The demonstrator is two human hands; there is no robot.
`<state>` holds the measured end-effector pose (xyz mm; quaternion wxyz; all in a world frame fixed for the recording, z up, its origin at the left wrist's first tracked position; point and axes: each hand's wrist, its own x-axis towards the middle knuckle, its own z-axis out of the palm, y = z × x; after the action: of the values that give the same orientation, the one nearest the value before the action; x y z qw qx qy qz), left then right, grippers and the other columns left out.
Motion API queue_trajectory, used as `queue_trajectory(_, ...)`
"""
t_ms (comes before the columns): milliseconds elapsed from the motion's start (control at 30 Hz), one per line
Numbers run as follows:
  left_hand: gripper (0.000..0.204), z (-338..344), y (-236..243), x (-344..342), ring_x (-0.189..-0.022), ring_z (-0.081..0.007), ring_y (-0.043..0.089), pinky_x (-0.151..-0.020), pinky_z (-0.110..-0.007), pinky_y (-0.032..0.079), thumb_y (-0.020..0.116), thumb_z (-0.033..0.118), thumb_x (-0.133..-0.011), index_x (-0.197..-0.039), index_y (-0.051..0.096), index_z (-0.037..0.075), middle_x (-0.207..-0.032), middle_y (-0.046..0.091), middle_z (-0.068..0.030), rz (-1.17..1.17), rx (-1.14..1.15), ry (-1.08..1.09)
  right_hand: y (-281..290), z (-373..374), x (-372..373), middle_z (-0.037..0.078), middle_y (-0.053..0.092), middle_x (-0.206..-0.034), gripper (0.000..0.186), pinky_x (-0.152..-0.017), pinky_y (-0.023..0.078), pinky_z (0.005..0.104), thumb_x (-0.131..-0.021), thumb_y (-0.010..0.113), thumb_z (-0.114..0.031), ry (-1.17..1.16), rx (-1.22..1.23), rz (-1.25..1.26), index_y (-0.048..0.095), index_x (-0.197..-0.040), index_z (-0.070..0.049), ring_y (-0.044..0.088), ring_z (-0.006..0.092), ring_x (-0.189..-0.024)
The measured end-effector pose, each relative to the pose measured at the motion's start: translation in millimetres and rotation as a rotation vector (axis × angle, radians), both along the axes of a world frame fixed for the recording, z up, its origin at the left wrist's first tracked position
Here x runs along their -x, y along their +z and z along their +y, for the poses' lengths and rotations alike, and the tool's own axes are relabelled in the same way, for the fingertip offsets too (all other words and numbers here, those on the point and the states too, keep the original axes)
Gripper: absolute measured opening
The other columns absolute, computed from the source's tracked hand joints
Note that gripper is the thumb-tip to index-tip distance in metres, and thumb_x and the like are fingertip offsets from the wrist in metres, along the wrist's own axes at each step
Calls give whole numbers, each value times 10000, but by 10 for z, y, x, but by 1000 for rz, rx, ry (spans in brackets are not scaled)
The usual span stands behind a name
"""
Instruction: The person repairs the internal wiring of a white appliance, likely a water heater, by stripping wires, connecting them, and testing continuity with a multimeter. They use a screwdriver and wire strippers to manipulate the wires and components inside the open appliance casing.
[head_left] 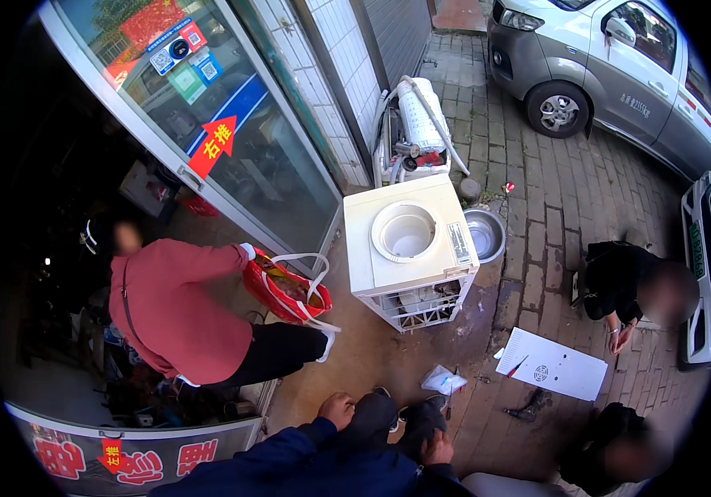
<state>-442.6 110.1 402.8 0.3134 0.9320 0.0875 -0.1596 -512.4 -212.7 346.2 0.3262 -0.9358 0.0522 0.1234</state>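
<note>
in the head view, a big white machine (405,272) is standing on the ground past the person's feet. a glass door (277,178) is standing on its left, and a person in a pink top (175,302) is standing by it. on the right, two people in dark clothes (610,277) are showing near a flat white panel (568,370), and a thin red tool (518,366) is lying on it. a van (567,58) is standing at the top right.

the left hand (338,410) is resting on one leg of the dark trousers (372,420), with its fingers bending. the right hand (437,448) is resting on the other leg, with its fingers bending too. i cannot tell if either is having hold of anything. a clear plastic bag (442,380) is lying near the feet.

the machine is having a round hole on top, and pale parts are showing inside its open front. a red bag (266,296) is hanging from the standing person's arm, with yellowish things sitting in it. a silver bowl (497,239) is sitting behind the machine.
</note>
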Motion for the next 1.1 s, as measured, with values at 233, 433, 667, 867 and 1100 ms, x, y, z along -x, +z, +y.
queue_trajectory(233, 259, -242, 168, 622, -1156, -391, 593, -1008, -471, 485, 696, 217, -838, -1058, 703, 80, -1275, 625, -167, -80, 81, -124, 463, 110, 89, 247, 655, -1061, 464, -788, 558, 519, -778, 739, -204, 169, 56, 88, 608, -1180, -15, 663, 457, -930)
queue_trajectory(433, 199, 300, 67, 1009, -1031, -350, 671, -931, -427, 535, 713, 212, -837, -965, 731, 61, -1076, 714, -170, 24, 127, 294, 595, 245, -243, 198, 721, -915, 393, -777, 574, 460, -794, 742, -233, 240, -5, 60, 665, -1108, -11, 713, 363, -859)
queue_trajectory(667, 185, 888, -528, 2772, -888, -281, 746, -884, -372, 571, 727, 228, -814, -917, 788, 87, -942, 774, -129, 153, 101, 1029, 409, 403, -664, 211, 738, -967, 410, -826, 576, 457, -796, 745, -251, 464, 49, 142, 678, -1110, 5, 718, 372, -927)
queue_trajectory(867, 252, 658, -1564, 4309, -919, -344, 732, -867, -435, 576, 617, 289, -825, -903, 798, 132, -951, 759, -151, 708, -116, 634, 329, 434, -891, 203, 744, -987, 421, -853, 573, 463, -786, 753, -255, 514, 141, 223, 692, -1126, -14, 718, 373, -952)
queue_trajectory(1100, 199, 537, -1681, 4611, -948, -305, 725, -713, -502, 575, 777, 295, -763, -927, 725, 195, -942, 758, -29, 652, -107, 534, -69, 788, -1131, 207, 756, -956, 424, -854, 587, 425, -734, 768, -281, 593, 274, 218, 752, -1059, -10, 732, 370, -927)
